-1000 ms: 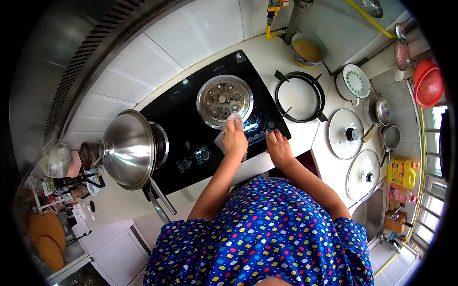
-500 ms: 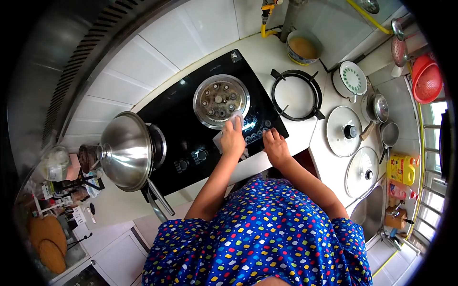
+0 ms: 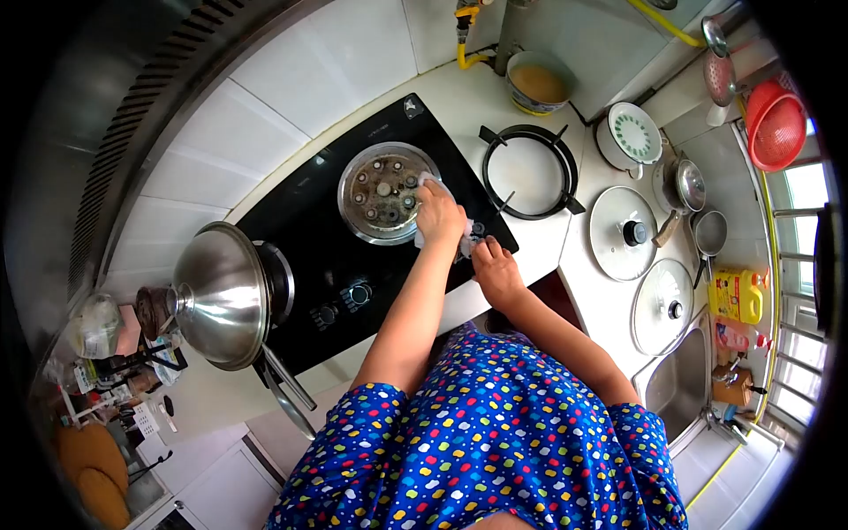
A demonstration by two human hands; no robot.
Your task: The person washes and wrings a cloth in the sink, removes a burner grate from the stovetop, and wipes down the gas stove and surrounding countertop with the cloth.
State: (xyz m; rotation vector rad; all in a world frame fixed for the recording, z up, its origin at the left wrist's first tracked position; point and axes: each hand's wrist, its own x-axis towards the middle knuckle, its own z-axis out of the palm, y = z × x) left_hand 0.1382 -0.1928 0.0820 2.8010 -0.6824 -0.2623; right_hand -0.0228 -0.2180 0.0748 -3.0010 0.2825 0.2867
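Note:
My left hand (image 3: 440, 216) is closed on a pale, crumpled cloth (image 3: 429, 182), pressing it against the right rim of the burner (image 3: 371, 228). More of the cloth hangs out past the hand towards the hob's front right. The burner has a round metal tray with a brown-stained middle and several small studs. Both lie on a black glass gas hob (image 3: 291, 221). My right hand (image 3: 499, 274) rests at the hob's front right edge, fingers laid over the glass beside the cloth's loose end; whether they touch it I cannot tell.
A domed steel wok lid (image 3: 221, 296) covers the left burner, handles jutting forward. A black pan support (image 3: 572, 172) lies right of the hob, near a bowl of brownish liquid (image 3: 539, 84). Two glass lids (image 3: 609, 243) and several pots stand further right, by the sink (image 3: 676, 384).
My left hand has moved with the cloth up and to the right along the burner's rim. My right hand stays at the hob's edge. The whole view has shifted slightly.

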